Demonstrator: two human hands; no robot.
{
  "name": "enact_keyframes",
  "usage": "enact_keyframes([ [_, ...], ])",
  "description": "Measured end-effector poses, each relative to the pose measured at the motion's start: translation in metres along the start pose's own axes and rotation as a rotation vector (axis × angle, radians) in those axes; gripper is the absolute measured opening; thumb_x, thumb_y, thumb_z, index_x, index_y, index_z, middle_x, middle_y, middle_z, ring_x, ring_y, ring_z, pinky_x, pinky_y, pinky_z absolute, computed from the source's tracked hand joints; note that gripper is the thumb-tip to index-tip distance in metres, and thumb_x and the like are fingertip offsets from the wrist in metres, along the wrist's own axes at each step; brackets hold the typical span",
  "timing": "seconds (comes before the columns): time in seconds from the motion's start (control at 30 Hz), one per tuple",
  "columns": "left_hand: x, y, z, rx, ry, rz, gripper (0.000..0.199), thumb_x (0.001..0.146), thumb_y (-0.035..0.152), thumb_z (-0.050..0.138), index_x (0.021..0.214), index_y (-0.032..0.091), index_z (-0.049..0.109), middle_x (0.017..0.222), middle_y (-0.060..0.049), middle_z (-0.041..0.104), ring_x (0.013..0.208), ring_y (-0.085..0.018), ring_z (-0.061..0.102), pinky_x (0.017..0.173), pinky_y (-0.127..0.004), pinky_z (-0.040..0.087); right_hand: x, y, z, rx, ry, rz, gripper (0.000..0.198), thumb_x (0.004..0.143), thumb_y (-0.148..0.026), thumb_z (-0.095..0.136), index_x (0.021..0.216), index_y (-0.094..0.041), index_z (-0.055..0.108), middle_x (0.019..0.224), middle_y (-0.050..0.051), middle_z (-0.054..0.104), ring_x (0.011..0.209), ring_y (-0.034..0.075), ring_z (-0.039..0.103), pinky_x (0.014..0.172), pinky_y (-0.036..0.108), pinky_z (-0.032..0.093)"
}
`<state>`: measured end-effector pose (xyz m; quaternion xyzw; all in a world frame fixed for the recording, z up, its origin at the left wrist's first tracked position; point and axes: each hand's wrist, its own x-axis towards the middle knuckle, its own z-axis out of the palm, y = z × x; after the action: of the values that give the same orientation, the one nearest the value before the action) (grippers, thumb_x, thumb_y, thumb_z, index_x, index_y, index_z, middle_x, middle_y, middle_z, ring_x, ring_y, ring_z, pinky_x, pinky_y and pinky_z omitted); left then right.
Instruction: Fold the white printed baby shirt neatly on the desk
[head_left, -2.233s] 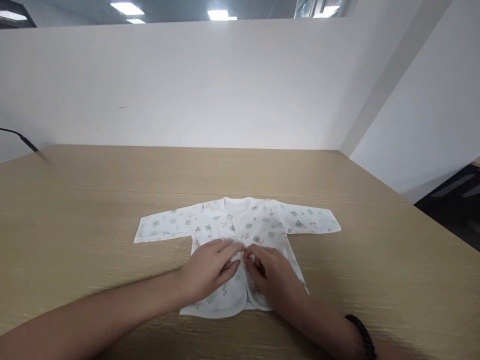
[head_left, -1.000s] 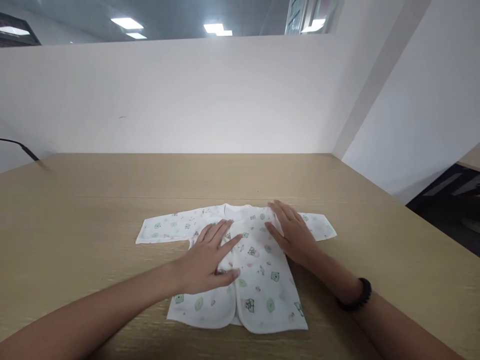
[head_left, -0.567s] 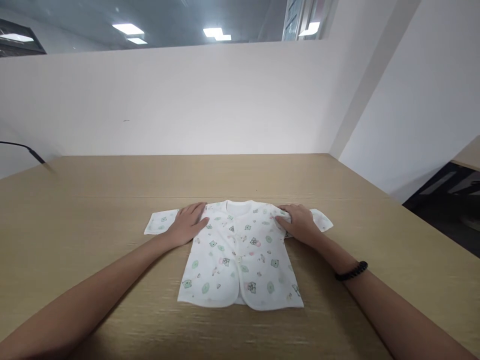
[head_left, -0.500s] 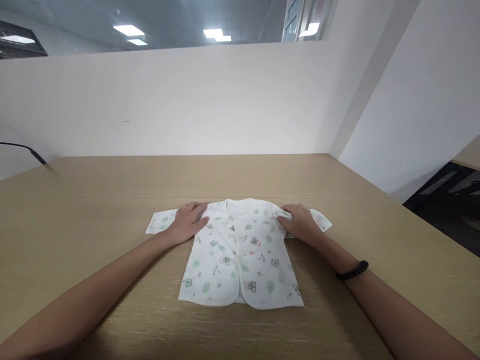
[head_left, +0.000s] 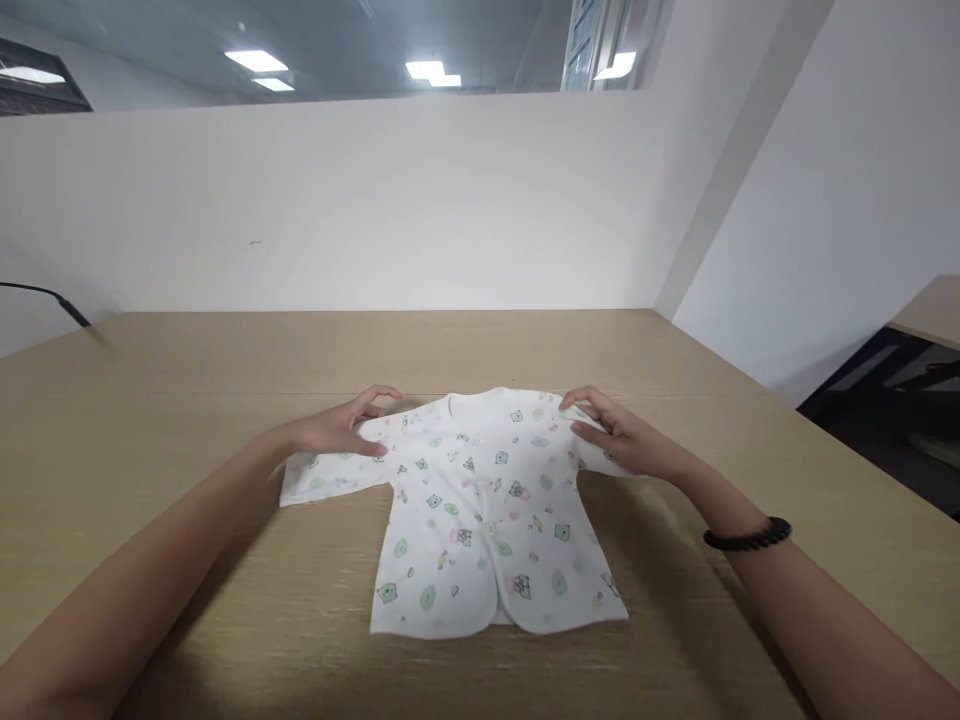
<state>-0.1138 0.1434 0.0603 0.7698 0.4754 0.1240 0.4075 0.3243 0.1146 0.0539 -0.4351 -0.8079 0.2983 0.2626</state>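
Note:
A white baby shirt (head_left: 480,500) with green and pink animal prints lies front side up on the table, its sleeves stretched out to both sides. My left hand (head_left: 346,425) is over the left sleeve near the shoulder. Its thumb rests at the fabric, with the other fingers spread apart from it along the upper edge. At the opposite shoulder, my right hand (head_left: 626,435) covers much of the other sleeve, thumb and forefinger apart on the cloth. A black beaded bracelet (head_left: 748,535) circles my right wrist.
The wooden table (head_left: 225,350) reaches back to a white partition (head_left: 390,210) with glass above it. A black cable (head_left: 71,308) comes in at the left edge. Beyond the table's right side stands dark furniture (head_left: 900,390) with a wooden top.
Both hands have lifted from lying flat on the shoulders and moved slightly outward along the sleeves. The shirt has shifted a little toward me and right, and its left sleeve now slants downward.

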Motion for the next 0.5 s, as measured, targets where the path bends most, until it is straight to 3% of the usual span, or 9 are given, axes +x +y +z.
enact_keyframes([
  [0.1,-0.008,0.0,-0.016,0.041,-0.255,0.006,0.038,0.076,0.049,0.072,0.105,0.025,0.067,0.11,-0.005,0.066,0.103,-0.025,0.059,0.088,-0.033,0.048,-0.006,-0.01,-0.013,-0.015,-0.183,0.043,0.034,0.096,-0.046,0.041,0.092,-0.022,0.066,0.09,0.004,0.063,0.072,0.017,0.055,0.06,0.027,0.042],
  [0.17,-0.01,0.001,-0.022,0.069,-0.393,-0.012,0.029,0.075,0.051,0.072,0.082,0.022,0.073,0.091,-0.005,0.07,0.096,-0.026,0.062,0.088,-0.035,0.049,-0.008,-0.01,-0.017,-0.085,-0.217,0.041,0.034,0.095,-0.045,0.042,0.092,-0.024,0.07,0.091,0.005,0.064,0.075,0.018,0.057,0.063,0.029,0.045],
  [0.23,-0.009,0.004,-0.026,0.124,-0.323,-0.002,0.03,0.078,0.051,0.068,0.083,0.023,0.076,0.089,-0.005,0.071,0.093,-0.025,0.064,0.086,-0.035,0.05,-0.008,-0.007,-0.018,-0.216,-0.144,-0.019,0.032,0.094,-0.041,0.043,0.103,-0.026,0.069,0.095,0.006,0.064,0.082,0.021,0.059,0.072,0.034,0.049],
  [0.27,-0.009,0.007,-0.027,0.18,-0.176,0.04,0.031,0.081,0.051,0.064,0.088,0.023,0.076,0.093,-0.006,0.071,0.093,-0.024,0.064,0.085,-0.034,0.05,-0.008,-0.006,-0.017,-0.297,-0.063,-0.062,0.032,0.094,-0.039,0.043,0.109,-0.026,0.067,0.1,0.008,0.063,0.089,0.023,0.059,0.078,0.038,0.049],
  [0.33,-0.008,0.014,-0.026,0.343,0.271,0.214,0.031,0.088,0.045,0.054,0.093,0.023,0.075,0.096,-0.006,0.068,0.09,-0.022,0.063,0.08,-0.032,0.051,-0.006,-0.006,-0.017,-0.468,0.162,-0.148,0.033,0.094,-0.036,0.042,0.117,-0.023,0.062,0.117,0.012,0.058,0.108,0.028,0.054,0.09,0.045,0.046],
  [0.43,-0.01,0.026,-0.024,0.556,0.969,0.535,0.028,0.091,0.028,0.047,0.077,0.019,0.07,0.092,-0.006,0.061,0.081,-0.017,0.059,0.068,-0.028,0.049,-0.004,-0.015,-0.018,-0.668,0.478,-0.244,0.027,0.095,-0.035,0.042,0.107,-0.019,0.059,0.138,0.017,0.044,0.129,0.034,0.039,0.102,0.052,0.035],
  [0.5,-0.014,0.032,-0.023,0.659,1.235,0.662,0.024,0.087,0.018,0.05,0.067,0.018,0.064,0.093,-0.005,0.058,0.075,-0.014,0.056,0.063,-0.026,0.047,-0.005,-0.023,-0.021,-0.727,0.56,-0.277,0.024,0.095,-0.035,0.042,0.1,-0.018,0.058,0.14,0.017,0.042,0.129,0.035,0.038,0.102,0.053,0.033],
])
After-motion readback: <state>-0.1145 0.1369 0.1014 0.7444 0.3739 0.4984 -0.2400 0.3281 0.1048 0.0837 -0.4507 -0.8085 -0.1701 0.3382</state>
